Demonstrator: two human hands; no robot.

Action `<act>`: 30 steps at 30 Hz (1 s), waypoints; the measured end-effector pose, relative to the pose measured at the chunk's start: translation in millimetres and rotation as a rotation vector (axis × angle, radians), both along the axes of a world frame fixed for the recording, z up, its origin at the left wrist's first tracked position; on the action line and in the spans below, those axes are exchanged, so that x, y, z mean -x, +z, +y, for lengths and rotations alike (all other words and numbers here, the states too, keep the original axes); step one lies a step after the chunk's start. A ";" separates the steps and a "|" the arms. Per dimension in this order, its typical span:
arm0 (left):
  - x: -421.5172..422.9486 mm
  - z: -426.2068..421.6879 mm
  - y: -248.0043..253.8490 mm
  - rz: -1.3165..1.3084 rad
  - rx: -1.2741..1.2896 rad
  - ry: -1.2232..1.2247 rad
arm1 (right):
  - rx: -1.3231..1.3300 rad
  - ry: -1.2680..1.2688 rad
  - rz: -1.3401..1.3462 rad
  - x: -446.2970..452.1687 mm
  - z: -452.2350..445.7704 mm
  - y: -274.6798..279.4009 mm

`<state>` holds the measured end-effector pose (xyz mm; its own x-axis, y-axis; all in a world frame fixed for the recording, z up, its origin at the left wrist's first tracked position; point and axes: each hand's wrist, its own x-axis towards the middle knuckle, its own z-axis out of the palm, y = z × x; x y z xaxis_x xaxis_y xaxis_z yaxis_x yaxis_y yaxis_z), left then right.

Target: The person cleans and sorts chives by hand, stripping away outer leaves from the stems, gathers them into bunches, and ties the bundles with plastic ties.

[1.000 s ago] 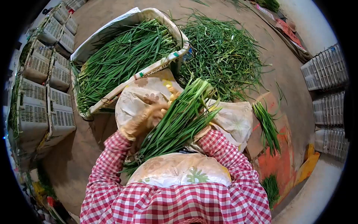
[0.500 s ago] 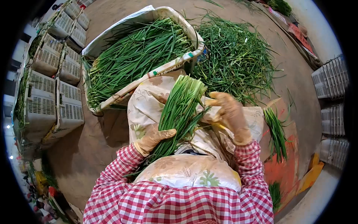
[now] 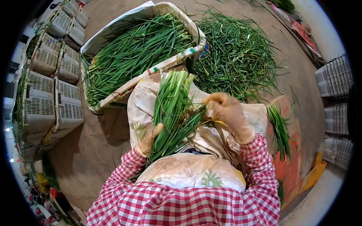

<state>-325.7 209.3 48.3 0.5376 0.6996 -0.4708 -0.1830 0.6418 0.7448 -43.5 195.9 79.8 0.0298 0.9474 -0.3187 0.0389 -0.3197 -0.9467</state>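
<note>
Clasping the bunch (image 3: 167, 113) in left hand (image 3: 149, 140) fingers; held right hand (image 3: 228, 115) fingers curled at stray blades (image 3: 196, 116), with grip unclear. Seemed light, limp; best gripped near pale stems (image 3: 175, 82).

A brown floor (image 3: 71, 177) is spread across much of the frame, marked with an orange-red patch (image 3: 293, 171) at lower right. Pale slatted crates (image 3: 37, 98) are ranged along the left; nested crates (image 3: 335, 81) are stacked at the right, near a whitish wall (image 3: 322, 26).
</note>
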 end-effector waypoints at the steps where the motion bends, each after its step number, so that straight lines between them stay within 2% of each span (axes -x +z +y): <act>1: 0.3 0.2 -1.9 -0.002 0.004 0.000 | -0.019 -0.069 0.179 -5.4 1.8 -0.3; 3: -1.1 4.0 -3.8 -0.012 -0.196 -0.171 | -0.240 -0.213 0.168 12.1 9.3 4.2; 4: -1.9 5.7 1.4 0.109 -0.286 -0.209 | -0.139 -0.037 0.020 14.4 6.6 17.7; 5: -0.8 6.5 -1.9 0.108 -0.286 -0.211 | -0.063 0.064 -0.103 22.7 7.5 17.3; 7: 2.8 6.6 -10.9 0.106 -0.215 -0.212 | -0.322 0.061 -0.279 45.0 3.8 -2.8; 8: -6.7 1.0 7.7 -0.019 -0.050 -0.078 | -0.261 0.072 -0.528 50.0 1.5 -4.9; 9: -5.1 -0.1 7.1 -0.014 -0.050 -0.075 | -0.263 0.074 -0.522 49.3 1.1 -4.5; 11: -1.1 -1.5 2.9 -0.137 0.224 0.038 | -0.186 0.122 -0.526 43.7 -1.1 0.0; 12: 0.9 -2.2 -0.2 -0.152 0.216 0.048 | -0.283 0.111 -0.710 41.4 -5.0 -9.1; 13: 2.4 -4.8 -6.7 -0.154 0.216 0.048 | -0.283 0.112 -0.712 34.7 -5.7 -12.9; 14: 1.2 -7.2 -9.8 -0.147 0.177 0.069 | -0.189 0.133 -0.593 26.2 -5.3 -14.6; 17: -4.2 -13.2 -11.2 -0.087 0.102 0.108 | -0.169 0.143 -0.808 2.7 -5.5 -10.9; 19: -5.7 -17.0 -16.3 0.109 -0.256 0.055 | -0.488 0.100 -0.755 -23.3 2.8 -10.7; 20: -2.9 -13.9 -24.2 0.160 -0.343 -0.001 | -0.595 0.081 -0.789 -33.1 9.9 -11.5; 21: -3.4 -13.8 -23.6 0.159 -0.343 -0.002 | -0.594 0.079 -0.790 -41.4 18.7 -11.2; 23: -5.3 -13.7 -21.5 0.207 -0.382 -0.080 | -0.881 0.116 -0.986 -58.6 37.7 -9.5; 25: -4.9 -15.2 -28.6 0.234 -0.393 -0.060 | -0.802 0.118 -1.094 -85.9 51.9 -0.8; 27: -1.2 -20.8 -39.3 0.280 -0.403 -0.027 | -0.511 -0.039 -1.434 -106.7 70.8 10.7; 28: 1.1 -24.3 -44.1 0.297 -0.404 -0.015 | -0.511 -0.035 -1.432 -105.9 72.2 17.3; 29: 1.9 -25.3 -44.2 0.168 -0.347 0.015 | -0.167 -0.150 -1.352 -93.2 75.4 42.0; 30: 0.7 -24.1 -44.3 0.102 -0.320 0.029 | -0.380 -0.198 -1.365 -91.7 73.1 35.3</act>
